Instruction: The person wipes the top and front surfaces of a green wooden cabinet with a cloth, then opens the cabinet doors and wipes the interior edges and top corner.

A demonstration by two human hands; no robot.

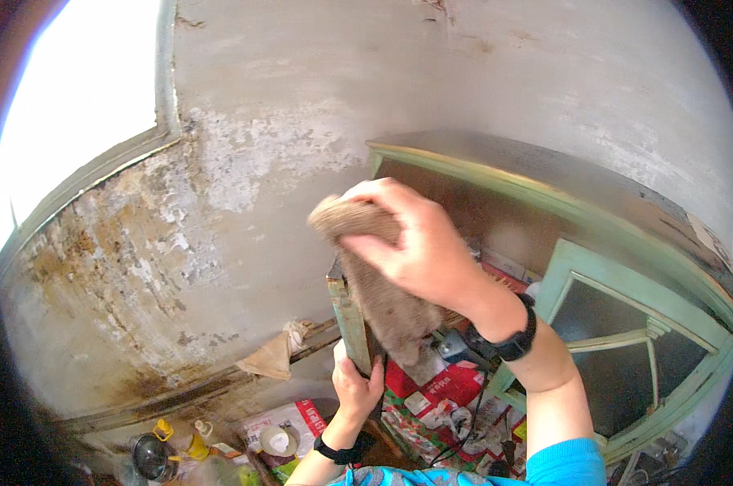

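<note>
A greyish-brown cloth [390,304] is bunched in my right hand [430,252], and its loose part hangs down in front of the cabinet. Some motion blur softens the hand and cloth. Just below stands a worn, green-painted wooden cabinet door [349,316], seen nearly edge-on, with the cloth beside its upper end. Lower down, my left hand [355,383] grips that door's edge between thumb and fingers. The cloth hides much of the door's far face. Behind my right hand is the open green wooden cabinet [482,173].
Another green door with a dark pane [627,340] stands swung out at right. Red printed packaging [451,392] and a dark cable lie below. A white bowl [278,440], bottles with yellow parts [197,448] and a dark pot [149,457] sit lower left, under a peeling wall [159,243].
</note>
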